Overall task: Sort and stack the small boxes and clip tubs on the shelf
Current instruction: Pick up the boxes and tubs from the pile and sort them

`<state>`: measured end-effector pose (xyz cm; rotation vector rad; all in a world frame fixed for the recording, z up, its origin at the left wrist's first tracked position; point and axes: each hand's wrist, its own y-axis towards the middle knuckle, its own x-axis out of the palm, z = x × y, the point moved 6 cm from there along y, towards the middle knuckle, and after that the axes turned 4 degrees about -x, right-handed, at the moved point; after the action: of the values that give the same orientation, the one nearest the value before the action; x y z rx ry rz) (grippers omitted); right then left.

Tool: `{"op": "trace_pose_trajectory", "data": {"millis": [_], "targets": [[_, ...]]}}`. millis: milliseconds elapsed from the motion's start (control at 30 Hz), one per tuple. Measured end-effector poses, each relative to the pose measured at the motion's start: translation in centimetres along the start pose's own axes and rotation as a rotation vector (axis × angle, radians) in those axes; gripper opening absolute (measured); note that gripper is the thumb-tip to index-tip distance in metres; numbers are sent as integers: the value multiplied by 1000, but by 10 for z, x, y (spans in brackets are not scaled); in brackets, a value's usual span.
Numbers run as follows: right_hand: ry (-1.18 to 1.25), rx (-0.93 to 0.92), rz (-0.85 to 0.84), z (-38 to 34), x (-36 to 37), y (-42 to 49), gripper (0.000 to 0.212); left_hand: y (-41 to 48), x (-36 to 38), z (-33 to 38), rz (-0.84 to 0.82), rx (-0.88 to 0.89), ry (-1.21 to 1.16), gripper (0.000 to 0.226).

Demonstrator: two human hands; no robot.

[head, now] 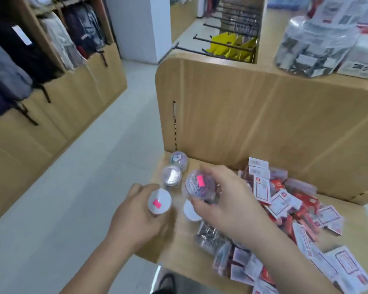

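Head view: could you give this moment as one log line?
left hand: holds white-lidded tub | right hand: holds clear clip tub | shelf: boxes heaped right

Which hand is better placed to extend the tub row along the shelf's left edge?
Probably the left hand: its white-lidded tub is in line with the two standing tubs; the right hand holds its clear tub beside them.

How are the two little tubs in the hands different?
The left-hand tub shows a solid white top; the right-hand tub is see-through, with coloured clips inside. The left-hand tub is held at the shelf edge; the right-hand tub is further in, over the shelf. Both are round with a pink sticker.
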<state>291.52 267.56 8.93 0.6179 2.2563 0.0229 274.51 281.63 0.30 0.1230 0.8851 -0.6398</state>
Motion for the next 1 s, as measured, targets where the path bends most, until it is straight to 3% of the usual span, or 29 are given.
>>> {"op": "trace_pose_trajectory", "data": {"millis": [167,300,367,533,700,900,1000], "targets": [[-41,84,-97,0,55,19,48,9,18,-20,-133,50,15,57],[-164,126,-155,4,83,32,51,12,16,-38,-185,11,-136,88],[-210,125,-165,2,93,37,54,12,10,-44,-193,-16,-195,93],[-242,125,-162,-4,105,35,59,16,10,-31,-146,11,-219,42],[-303,137,-149,0,99,29,50,25,17,-41,-155,-24,-311,60],[-335,96,-70,3,92,-2,49,18,8,-32,-102,147,-182,51],[-404,28,-76,-5,93,-12,49,24,10,-33,-95,144,-198,42]]}}
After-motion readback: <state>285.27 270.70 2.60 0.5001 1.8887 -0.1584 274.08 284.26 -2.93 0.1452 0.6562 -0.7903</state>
